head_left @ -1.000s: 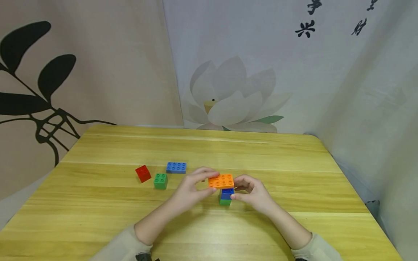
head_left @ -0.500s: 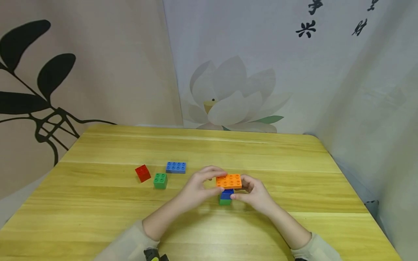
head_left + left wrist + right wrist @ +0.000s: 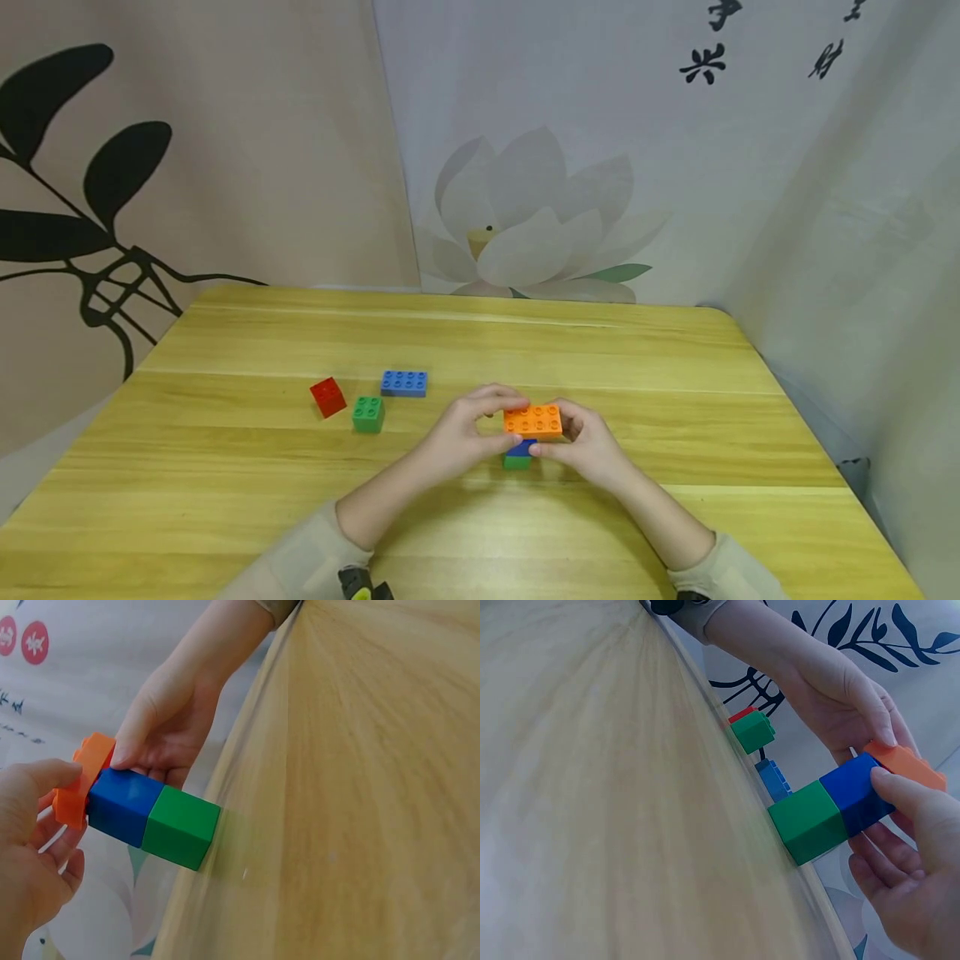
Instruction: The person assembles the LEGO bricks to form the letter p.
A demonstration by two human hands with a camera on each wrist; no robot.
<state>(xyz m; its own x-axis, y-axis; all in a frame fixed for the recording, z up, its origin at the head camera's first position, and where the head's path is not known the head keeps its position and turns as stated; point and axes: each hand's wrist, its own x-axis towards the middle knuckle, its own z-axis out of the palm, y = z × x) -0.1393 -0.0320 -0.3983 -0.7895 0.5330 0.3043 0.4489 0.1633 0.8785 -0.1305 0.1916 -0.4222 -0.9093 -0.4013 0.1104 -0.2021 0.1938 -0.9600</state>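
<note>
Orange brick (image 3: 533, 422) in pinch of L hand (image 3: 467, 427), w/ R hand (image 3: 589, 448) round blue brick (image 3: 853, 796) below.

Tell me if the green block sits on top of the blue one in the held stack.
No, the left wrist view shows the green block nearest the table, with the blue block on top of it.

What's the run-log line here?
left grip: pinches orange building brick | right grip: holds dark-blue brick | under it: green brick
</note>
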